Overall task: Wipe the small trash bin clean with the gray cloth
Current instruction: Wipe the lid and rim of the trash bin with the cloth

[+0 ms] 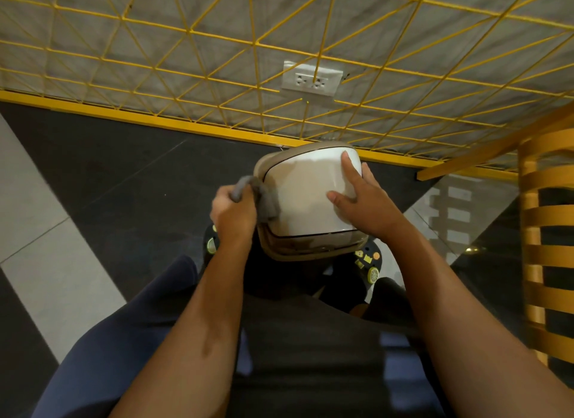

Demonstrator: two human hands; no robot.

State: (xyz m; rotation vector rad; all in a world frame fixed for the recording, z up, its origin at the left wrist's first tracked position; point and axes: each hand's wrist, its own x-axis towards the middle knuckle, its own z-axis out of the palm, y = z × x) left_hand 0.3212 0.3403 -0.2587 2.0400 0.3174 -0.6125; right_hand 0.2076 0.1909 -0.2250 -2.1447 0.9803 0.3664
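The small trash bin point(306, 197) is white with a beige rim and lid edge. It sits low in front of me, between my feet, seen from above. My left hand point(233, 211) is closed around the gray cloth point(259, 197) and presses it against the bin's left side. My right hand point(362, 201) lies spread on the bin's right side, thumb on the white top and fingers round the far corner, gripping it.
A yellow wire grid point(279, 60) covers the wall ahead, with a white double socket point(312, 81) behind it. A yellow wooden slatted chair point(546, 231) stands at the right. The floor is dark tile with pale stripes point(46, 231) at the left. My decorated slippers point(369, 265) flank the bin.
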